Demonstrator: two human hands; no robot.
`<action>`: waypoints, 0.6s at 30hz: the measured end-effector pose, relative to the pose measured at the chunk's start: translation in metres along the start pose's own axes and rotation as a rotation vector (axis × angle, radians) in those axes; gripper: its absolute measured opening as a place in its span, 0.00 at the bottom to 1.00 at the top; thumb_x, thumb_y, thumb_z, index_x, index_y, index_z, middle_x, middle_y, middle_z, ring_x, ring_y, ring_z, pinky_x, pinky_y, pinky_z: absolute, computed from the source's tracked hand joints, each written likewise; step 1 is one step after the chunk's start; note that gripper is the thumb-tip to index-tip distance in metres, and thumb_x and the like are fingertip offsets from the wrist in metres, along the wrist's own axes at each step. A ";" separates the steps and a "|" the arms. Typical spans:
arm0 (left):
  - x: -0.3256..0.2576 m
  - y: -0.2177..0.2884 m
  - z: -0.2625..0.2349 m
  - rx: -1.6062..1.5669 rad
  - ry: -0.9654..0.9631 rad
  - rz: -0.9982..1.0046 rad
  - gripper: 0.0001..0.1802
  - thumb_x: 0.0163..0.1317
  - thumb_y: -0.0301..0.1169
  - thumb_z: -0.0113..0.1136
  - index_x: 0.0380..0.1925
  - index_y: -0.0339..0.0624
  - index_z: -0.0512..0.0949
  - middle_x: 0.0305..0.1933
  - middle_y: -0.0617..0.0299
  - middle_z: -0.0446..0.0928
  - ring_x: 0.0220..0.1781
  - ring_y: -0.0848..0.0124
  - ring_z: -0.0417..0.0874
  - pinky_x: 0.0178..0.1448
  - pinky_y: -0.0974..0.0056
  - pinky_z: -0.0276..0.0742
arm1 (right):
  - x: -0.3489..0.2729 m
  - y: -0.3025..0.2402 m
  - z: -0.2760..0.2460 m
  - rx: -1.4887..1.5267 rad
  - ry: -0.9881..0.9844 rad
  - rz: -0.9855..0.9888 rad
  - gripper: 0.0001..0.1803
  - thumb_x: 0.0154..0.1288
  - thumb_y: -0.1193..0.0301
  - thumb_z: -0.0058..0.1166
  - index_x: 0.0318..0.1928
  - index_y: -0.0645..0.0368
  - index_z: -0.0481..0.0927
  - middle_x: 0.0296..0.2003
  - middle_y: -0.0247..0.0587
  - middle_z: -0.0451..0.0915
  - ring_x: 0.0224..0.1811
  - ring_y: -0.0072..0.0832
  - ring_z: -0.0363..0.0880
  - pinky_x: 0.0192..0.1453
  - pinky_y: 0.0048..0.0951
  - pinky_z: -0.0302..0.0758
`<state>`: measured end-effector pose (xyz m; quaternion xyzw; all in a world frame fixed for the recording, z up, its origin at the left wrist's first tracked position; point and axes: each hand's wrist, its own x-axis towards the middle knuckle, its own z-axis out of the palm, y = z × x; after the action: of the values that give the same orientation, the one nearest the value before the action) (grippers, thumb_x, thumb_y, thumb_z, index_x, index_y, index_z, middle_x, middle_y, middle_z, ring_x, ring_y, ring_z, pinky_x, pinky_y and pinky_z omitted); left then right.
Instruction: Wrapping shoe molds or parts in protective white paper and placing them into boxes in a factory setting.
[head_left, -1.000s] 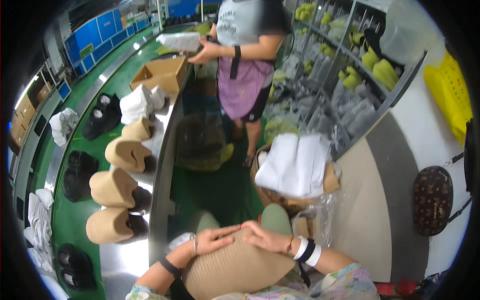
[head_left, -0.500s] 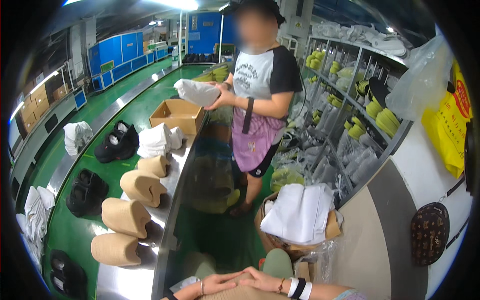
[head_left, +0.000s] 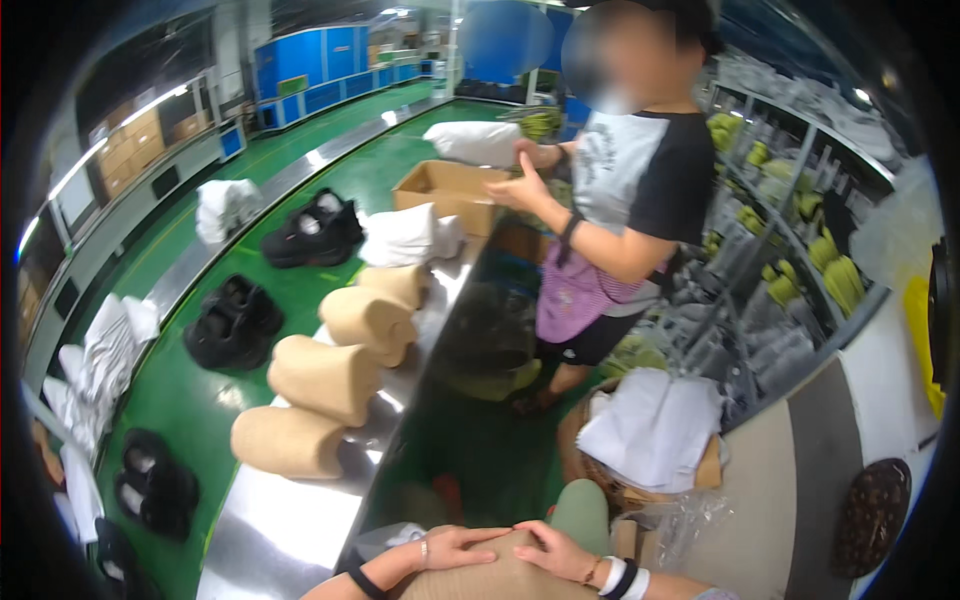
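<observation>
Across my lap lies a tan, finely ribbed piece (head_left: pixel 475 582), its lower part cut off by the picture's edge. My left hand (head_left: pixel 460 548) rests on its upper left, fingers stretched flat. From the other side my right hand (head_left: pixel 556 553) lies on its upper right, fingers extended, their tips close to the left hand's. Several folded tan pieces of similar colour stand in a row on the metal bench edge (head_left: pixel 285 525) at my left; the nearest tan piece (head_left: pixel 287 442) is upright and curved.
Black shoes (head_left: pixel 232 322) and white paper bundles (head_left: pixel 410 238) line the green conveyor (head_left: pixel 225 400). Ahead, a person (head_left: pixel 640 190) stands by an open cardboard box (head_left: pixel 445 190). A basket of white sheets (head_left: pixel 655 430) sits front right, beside a loaded rack (head_left: pixel 790 260).
The view has swung left, so the scene sits further right. The other person's white bundle has left their grasp and lies beyond the box. My hands stay on the tan piece.
</observation>
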<state>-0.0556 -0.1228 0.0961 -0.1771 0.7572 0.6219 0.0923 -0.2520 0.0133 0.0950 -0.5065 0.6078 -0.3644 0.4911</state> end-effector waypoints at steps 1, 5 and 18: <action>0.001 0.005 -0.002 0.039 -0.021 -0.017 0.31 0.58 0.52 0.52 0.61 0.59 0.63 0.48 0.53 0.76 0.51 0.63 0.77 0.55 0.65 0.68 | 0.000 0.003 -0.002 0.030 0.013 -0.016 0.24 0.58 0.58 0.55 0.49 0.62 0.71 0.41 0.42 0.76 0.45 0.28 0.74 0.49 0.26 0.70; -0.001 -0.012 0.006 0.034 0.073 0.060 0.35 0.55 0.60 0.47 0.62 0.62 0.61 0.45 0.47 0.77 0.48 0.57 0.78 0.53 0.63 0.70 | 0.039 -0.005 -0.011 0.133 -0.168 0.080 0.17 0.63 0.60 0.49 0.40 0.62 0.73 0.33 0.31 0.74 0.36 0.16 0.70 0.42 0.20 0.69; 0.004 -0.004 0.005 0.020 -0.058 -0.004 0.32 0.58 0.55 0.50 0.62 0.60 0.61 0.50 0.53 0.75 0.53 0.60 0.75 0.57 0.64 0.67 | 0.029 0.007 0.003 -0.022 0.089 0.045 0.09 0.58 0.71 0.44 0.28 0.64 0.74 0.25 0.40 0.73 0.30 0.26 0.73 0.36 0.25 0.69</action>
<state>-0.0582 -0.1193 0.0894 -0.1594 0.7599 0.6192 0.1172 -0.2514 -0.0132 0.0809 -0.4815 0.6443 -0.3688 0.4658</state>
